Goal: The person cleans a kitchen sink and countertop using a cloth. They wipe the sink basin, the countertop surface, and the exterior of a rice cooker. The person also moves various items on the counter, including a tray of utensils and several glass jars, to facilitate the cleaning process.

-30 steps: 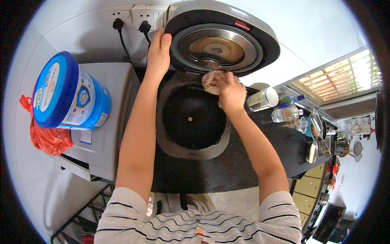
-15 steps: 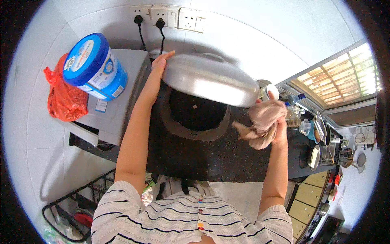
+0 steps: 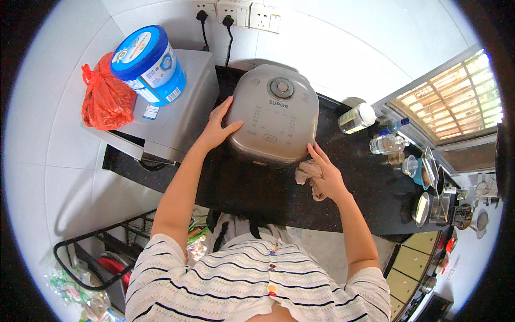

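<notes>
A grey rice cooker [image 3: 273, 121] stands upright on the black counter with its lid down. My left hand [image 3: 221, 126] rests against its left side, fingers stretched forward and thumb apart near the lid's edge. At its front right corner is my right hand [image 3: 326, 174], whose fingertips touch the side. A crumpled beige cloth [image 3: 310, 177] is bunched under that palm, its loose end hanging toward the cooker. The cooker's inside is covered by the lid.
On the left, a blue tub [image 3: 150, 67] and a tied red bag [image 3: 110, 96] sit on a grey appliance [image 3: 185, 107]. Toward the window stand a white-capped jar [image 3: 357, 119], a clear bottle [image 3: 387, 144] and several dishes. Plugged sockets [image 3: 233, 12] line the wall behind.
The cooker's raised silver lid has come down over the dark cavity. My left hand has lowered to its side, and my right hand with the cloth has moved in to the front right corner.
</notes>
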`<action>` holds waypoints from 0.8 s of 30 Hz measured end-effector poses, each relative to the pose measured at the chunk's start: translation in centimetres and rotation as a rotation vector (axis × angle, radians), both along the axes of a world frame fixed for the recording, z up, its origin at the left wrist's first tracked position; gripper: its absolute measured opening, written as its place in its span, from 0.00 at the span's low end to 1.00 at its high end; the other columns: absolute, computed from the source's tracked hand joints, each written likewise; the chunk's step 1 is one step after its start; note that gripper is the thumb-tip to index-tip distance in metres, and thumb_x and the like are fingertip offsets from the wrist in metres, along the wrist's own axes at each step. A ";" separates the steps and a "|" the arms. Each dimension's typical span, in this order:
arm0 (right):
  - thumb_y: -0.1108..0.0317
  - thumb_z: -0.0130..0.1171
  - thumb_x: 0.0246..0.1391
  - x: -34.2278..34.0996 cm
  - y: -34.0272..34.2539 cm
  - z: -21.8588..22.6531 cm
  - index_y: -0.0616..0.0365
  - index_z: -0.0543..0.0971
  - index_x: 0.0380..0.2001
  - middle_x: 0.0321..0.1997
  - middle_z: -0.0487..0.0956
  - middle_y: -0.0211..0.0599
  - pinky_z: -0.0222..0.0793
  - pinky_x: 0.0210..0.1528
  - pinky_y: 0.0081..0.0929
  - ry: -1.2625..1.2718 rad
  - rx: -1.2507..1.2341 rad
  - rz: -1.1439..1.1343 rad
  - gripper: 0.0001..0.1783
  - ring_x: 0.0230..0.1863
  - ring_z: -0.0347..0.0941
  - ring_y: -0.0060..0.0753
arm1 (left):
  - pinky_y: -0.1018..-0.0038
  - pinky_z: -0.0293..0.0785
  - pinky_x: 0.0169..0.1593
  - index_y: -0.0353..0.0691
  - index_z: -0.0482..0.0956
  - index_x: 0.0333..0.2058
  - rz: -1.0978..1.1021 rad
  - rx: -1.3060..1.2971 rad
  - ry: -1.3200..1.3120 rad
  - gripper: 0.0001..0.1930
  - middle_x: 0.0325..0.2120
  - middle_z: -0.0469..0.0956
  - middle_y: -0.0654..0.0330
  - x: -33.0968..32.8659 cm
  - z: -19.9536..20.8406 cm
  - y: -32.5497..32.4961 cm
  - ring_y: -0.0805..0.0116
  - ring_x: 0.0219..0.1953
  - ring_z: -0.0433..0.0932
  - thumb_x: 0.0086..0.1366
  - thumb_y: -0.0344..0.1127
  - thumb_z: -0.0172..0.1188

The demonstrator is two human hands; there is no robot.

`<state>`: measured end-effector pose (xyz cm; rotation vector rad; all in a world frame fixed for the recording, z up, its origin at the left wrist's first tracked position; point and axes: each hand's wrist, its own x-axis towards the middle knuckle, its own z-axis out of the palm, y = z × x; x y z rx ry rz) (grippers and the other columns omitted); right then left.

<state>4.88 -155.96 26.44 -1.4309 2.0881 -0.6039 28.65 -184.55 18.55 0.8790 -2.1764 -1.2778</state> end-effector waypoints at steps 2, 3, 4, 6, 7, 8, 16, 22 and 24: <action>0.76 0.56 0.45 -0.2 0.2 -1.3 0.32 0.63 0.69 0.65 0.69 0.36 0.74 0.52 0.35 0.123 -0.003 0.022 0.45 0.53 0.76 0.45 | 0.61 0.48 0.71 0.46 0.55 0.70 -0.012 -0.018 -0.031 0.44 0.69 0.56 0.51 0.1 -0.2 0.2 0.53 0.70 0.53 0.59 0.47 0.67; 0.76 0.57 0.45 -0.3 0.2 -1.5 0.32 0.62 0.69 0.61 0.72 0.37 0.74 0.50 0.35 0.144 0.042 0.029 0.45 0.51 0.77 0.45 | 0.61 0.48 0.71 0.45 0.55 0.70 -0.010 0.001 -0.031 0.44 0.69 0.56 0.52 0.0 -0.3 0.5 0.53 0.70 0.53 0.59 0.47 0.67; 0.75 0.57 0.45 -0.3 0.3 -1.7 0.32 0.62 0.69 0.57 0.75 0.38 0.74 0.48 0.36 0.166 0.087 0.037 0.46 0.49 0.78 0.46 | 0.61 0.48 0.71 0.45 0.55 0.70 -0.008 0.020 -0.031 0.44 0.69 0.55 0.52 -0.1 -0.2 0.6 0.53 0.70 0.53 0.59 0.46 0.67; 0.74 0.58 0.46 0.1 0.1 -1.4 0.29 0.60 0.70 0.45 0.79 0.41 0.73 0.43 0.37 0.211 0.126 0.023 0.47 0.44 0.78 0.47 | 0.61 0.48 0.71 0.45 0.55 0.70 -0.008 0.041 -0.009 0.44 0.69 0.55 0.52 -0.1 -0.2 0.6 0.54 0.71 0.53 0.60 0.45 0.67; 0.74 0.59 0.46 0.2 0.2 -1.1 0.28 0.59 0.70 0.44 0.79 0.42 0.73 0.43 0.37 0.187 0.132 0.021 0.47 0.43 0.78 0.48 | 0.61 0.48 0.71 0.45 0.55 0.70 -0.013 0.045 0.014 0.43 0.70 0.54 0.52 -0.1 -0.2 0.6 0.54 0.71 0.52 0.60 0.45 0.67; 0.73 0.59 0.46 0.3 0.2 -1.0 0.26 0.59 0.70 0.42 0.80 0.42 0.73 0.43 0.37 0.166 0.136 0.020 0.48 0.43 0.78 0.48 | 0.61 0.48 0.71 0.45 0.54 0.70 -0.016 0.049 0.040 0.43 0.70 0.54 0.52 0.0 -0.3 0.6 0.54 0.71 0.52 0.60 0.45 0.67; 0.72 0.63 0.47 0.1 0.7 -1.1 0.22 0.50 0.72 0.40 0.81 0.46 0.73 0.44 0.40 -0.111 0.213 -0.053 0.54 0.41 0.79 0.53 | 0.50 0.52 0.70 0.49 0.36 0.71 0.289 -0.173 0.068 0.76 0.70 0.36 0.44 2.1 -4.0 8.1 0.46 0.71 0.45 0.28 0.46 0.85; 0.71 0.65 0.46 0.6 0.1 0.0 0.24 0.48 0.73 0.34 0.80 0.44 0.72 0.43 0.41 -0.029 0.146 0.025 0.55 0.38 0.78 0.52 | 0.44 0.48 0.69 0.47 0.39 0.70 0.431 -0.451 0.043 0.73 0.69 0.36 0.39 0.2 -7.4 13.1 0.35 0.70 0.42 0.30 0.46 0.84; 0.71 0.65 0.46 0.7 -0.3 1.0 0.24 0.48 0.73 0.33 0.80 0.44 0.72 0.42 0.41 -0.019 0.168 0.028 0.56 0.37 0.78 0.52 | 0.43 0.48 0.68 0.47 0.41 0.70 0.487 -0.511 0.041 0.71 0.69 0.36 0.38 -0.6 -7.7 12.8 0.34 0.70 0.42 0.32 0.46 0.84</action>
